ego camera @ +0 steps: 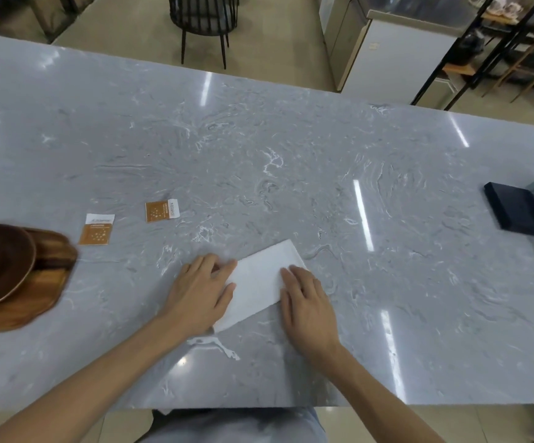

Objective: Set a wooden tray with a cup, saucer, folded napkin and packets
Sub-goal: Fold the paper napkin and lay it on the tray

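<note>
While both hands lie flat with straight fingers, the left hand [200, 292] and right hand [307, 302] press the napkin [257, 284]. Left of the napkin lie two packets [162, 211] and the tray [53, 276].

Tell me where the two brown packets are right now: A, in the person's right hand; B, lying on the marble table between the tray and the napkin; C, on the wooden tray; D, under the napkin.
B: both brown packets lie flat on the marble table, right of the wooden tray and left of the white napkin, which both flat hands press.
</note>
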The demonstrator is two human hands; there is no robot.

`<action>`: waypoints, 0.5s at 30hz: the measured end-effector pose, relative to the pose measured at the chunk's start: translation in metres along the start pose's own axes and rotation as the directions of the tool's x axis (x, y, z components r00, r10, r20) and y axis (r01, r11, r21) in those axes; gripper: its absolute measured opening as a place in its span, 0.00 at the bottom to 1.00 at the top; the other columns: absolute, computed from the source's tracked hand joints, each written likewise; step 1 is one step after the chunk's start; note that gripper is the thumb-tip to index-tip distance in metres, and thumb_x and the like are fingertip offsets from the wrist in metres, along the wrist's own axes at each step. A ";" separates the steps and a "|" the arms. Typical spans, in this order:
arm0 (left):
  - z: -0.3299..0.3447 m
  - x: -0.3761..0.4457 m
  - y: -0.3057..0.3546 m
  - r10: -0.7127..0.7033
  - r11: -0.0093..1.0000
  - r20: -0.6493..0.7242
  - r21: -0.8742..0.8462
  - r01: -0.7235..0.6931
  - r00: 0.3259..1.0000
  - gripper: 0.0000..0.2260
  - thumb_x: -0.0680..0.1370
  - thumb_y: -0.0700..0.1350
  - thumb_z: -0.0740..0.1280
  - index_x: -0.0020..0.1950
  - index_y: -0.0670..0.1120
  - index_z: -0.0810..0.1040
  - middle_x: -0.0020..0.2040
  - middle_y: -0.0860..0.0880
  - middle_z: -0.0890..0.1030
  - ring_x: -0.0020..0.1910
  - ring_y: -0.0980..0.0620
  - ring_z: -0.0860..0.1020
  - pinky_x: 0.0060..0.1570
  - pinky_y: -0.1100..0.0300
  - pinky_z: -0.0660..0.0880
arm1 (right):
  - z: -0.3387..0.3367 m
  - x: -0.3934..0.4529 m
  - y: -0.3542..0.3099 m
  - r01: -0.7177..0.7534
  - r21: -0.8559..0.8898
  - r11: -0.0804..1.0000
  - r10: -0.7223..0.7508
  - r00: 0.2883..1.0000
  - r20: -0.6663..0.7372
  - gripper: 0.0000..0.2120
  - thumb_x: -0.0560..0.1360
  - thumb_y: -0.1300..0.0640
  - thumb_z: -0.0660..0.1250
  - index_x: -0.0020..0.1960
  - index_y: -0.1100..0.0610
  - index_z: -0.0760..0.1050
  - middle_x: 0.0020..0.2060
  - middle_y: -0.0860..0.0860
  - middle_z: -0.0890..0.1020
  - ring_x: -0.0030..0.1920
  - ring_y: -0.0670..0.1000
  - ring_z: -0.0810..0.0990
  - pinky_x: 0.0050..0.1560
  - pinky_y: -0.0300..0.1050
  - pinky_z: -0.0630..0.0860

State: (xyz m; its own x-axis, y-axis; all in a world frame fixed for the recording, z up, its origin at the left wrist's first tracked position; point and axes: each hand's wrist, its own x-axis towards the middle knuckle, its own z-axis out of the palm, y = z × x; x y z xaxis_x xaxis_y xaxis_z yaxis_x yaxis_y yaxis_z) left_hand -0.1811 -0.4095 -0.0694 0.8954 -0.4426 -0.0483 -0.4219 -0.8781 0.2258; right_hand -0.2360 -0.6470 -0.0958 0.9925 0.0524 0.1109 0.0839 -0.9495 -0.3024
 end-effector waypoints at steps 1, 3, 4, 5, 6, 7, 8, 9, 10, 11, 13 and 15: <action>-0.001 -0.003 0.001 -0.009 1.000 0.003 -0.022 0.009 1.000 0.26 0.79 0.56 0.51 0.70 0.48 0.75 0.59 0.48 0.76 0.56 0.46 0.76 0.53 0.51 0.75 | 0.000 0.008 0.005 0.029 0.031 0.999 -0.030 0.999 0.034 0.20 0.84 0.56 0.61 0.75 0.58 0.70 0.74 0.57 0.73 0.74 0.59 0.70 0.71 0.54 0.73; -0.003 -0.011 0.006 -0.024 0.999 -0.005 -0.048 0.023 1.000 0.26 0.78 0.56 0.49 0.67 0.49 0.77 0.57 0.47 0.77 0.53 0.45 0.77 0.50 0.51 0.77 | -0.001 0.029 0.012 0.104 0.076 0.992 -0.111 0.990 0.089 0.22 0.83 0.61 0.61 0.76 0.61 0.68 0.77 0.58 0.69 0.79 0.61 0.63 0.76 0.57 0.67; -0.004 -0.016 0.010 -0.021 0.998 -0.007 -0.057 0.020 1.000 0.25 0.78 0.56 0.50 0.65 0.49 0.77 0.56 0.47 0.77 0.52 0.45 0.78 0.47 0.52 0.77 | -0.003 0.041 0.015 0.143 0.104 0.984 -0.155 0.981 0.116 0.22 0.83 0.63 0.61 0.76 0.63 0.68 0.77 0.59 0.68 0.79 0.62 0.61 0.76 0.58 0.66; -0.004 -0.020 0.015 -0.012 0.997 -0.005 -0.075 0.011 1.000 0.23 0.78 0.56 0.52 0.64 0.49 0.78 0.55 0.48 0.77 0.51 0.46 0.78 0.45 0.52 0.78 | -0.005 0.053 0.019 0.175 0.136 0.975 -0.195 0.970 0.144 0.22 0.82 0.66 0.62 0.76 0.64 0.68 0.77 0.60 0.68 0.79 0.63 0.61 0.77 0.59 0.66; -0.003 -0.024 0.020 -0.004 0.994 0.005 -0.105 0.005 1.000 0.20 0.79 0.55 0.54 0.63 0.49 0.78 0.55 0.48 0.76 0.50 0.46 0.78 0.44 0.53 0.78 | -0.009 0.064 0.022 0.198 0.171 0.965 -0.227 0.958 0.173 0.22 0.80 0.68 0.62 0.74 0.65 0.69 0.77 0.61 0.67 0.79 0.63 0.61 0.77 0.59 0.65; -0.003 -0.027 0.026 -0.007 0.988 0.027 -0.151 0.011 1.000 0.17 0.80 0.54 0.57 0.63 0.50 0.77 0.55 0.49 0.76 0.50 0.47 0.78 0.43 0.52 0.78 | -0.013 0.074 0.024 0.206 0.208 0.956 -0.247 0.949 0.198 0.22 0.79 0.71 0.62 0.73 0.65 0.71 0.77 0.62 0.66 0.79 0.63 0.61 0.78 0.58 0.64; -0.003 -0.028 0.032 -0.023 0.977 0.053 -0.210 0.033 0.998 0.15 0.80 0.54 0.58 0.63 0.51 0.76 0.55 0.51 0.76 0.50 0.49 0.78 0.44 0.52 0.78 | -0.018 0.083 0.026 0.196 0.248 0.949 -0.252 0.943 0.216 0.22 0.78 0.73 0.62 0.71 0.65 0.74 0.77 0.62 0.66 0.79 0.63 0.62 0.78 0.56 0.62; -0.003 -0.026 0.036 -0.052 0.960 0.069 -0.271 0.069 0.996 0.14 0.80 0.54 0.60 0.63 0.53 0.76 0.54 0.53 0.76 0.50 0.50 0.79 0.44 0.53 0.78 | -0.023 0.091 0.027 0.171 0.288 0.942 -0.239 0.945 0.221 0.21 0.77 0.75 0.61 0.68 0.64 0.76 0.77 0.63 0.66 0.79 0.62 0.62 0.78 0.54 0.62; -0.005 -0.020 0.038 -0.091 0.940 0.074 -0.324 0.110 0.993 0.13 0.80 0.55 0.61 0.62 0.54 0.75 0.52 0.55 0.77 0.49 0.51 0.79 0.45 0.53 0.78 | -0.027 0.098 0.029 0.134 0.320 0.938 -0.209 0.954 0.215 0.21 0.77 0.75 0.60 0.66 0.64 0.78 0.76 0.63 0.66 0.78 0.61 0.64 0.77 0.54 0.64; -0.007 -0.012 0.038 -0.126 0.920 0.073 -0.365 0.144 0.989 0.11 0.79 0.54 0.62 0.60 0.55 0.75 0.50 0.56 0.78 0.48 0.51 0.80 0.46 0.54 0.78 | -0.032 0.104 0.030 0.085 0.338 0.937 -0.163 0.964 0.209 0.20 0.77 0.75 0.60 0.65 0.62 0.79 0.76 0.63 0.68 0.77 0.60 0.66 0.75 0.54 0.66; -0.014 0.016 0.031 -0.175 0.881 0.047 -0.438 0.178 0.983 0.09 0.78 0.50 0.66 0.58 0.52 0.77 0.49 0.53 0.80 0.49 0.49 0.80 0.49 0.54 0.77 | -0.040 0.115 0.031 -0.017 0.342 0.939 -0.066 0.971 0.229 0.18 0.79 0.68 0.64 0.67 0.60 0.77 0.72 0.60 0.74 0.72 0.58 0.72 0.72 0.54 0.70; -0.020 0.053 0.018 -0.185 0.844 0.032 -0.507 0.175 0.982 0.12 0.77 0.45 0.69 0.60 0.46 0.78 0.53 0.48 0.80 0.53 0.46 0.80 0.55 0.52 0.76 | -0.046 0.126 0.031 -0.083 0.307 0.948 -0.015 0.953 0.302 0.20 0.79 0.62 0.69 0.70 0.59 0.75 0.67 0.58 0.77 0.66 0.57 0.77 0.69 0.51 0.72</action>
State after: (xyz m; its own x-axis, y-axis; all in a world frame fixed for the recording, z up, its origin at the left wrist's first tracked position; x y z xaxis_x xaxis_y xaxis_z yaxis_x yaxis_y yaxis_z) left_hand -0.1386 -0.4454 -0.0484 0.9529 -0.2783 -0.1203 -0.1267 -0.7261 0.6758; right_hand -0.1124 -0.6842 -0.0479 0.9719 0.1571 -0.1754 0.0249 -0.8093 -0.5869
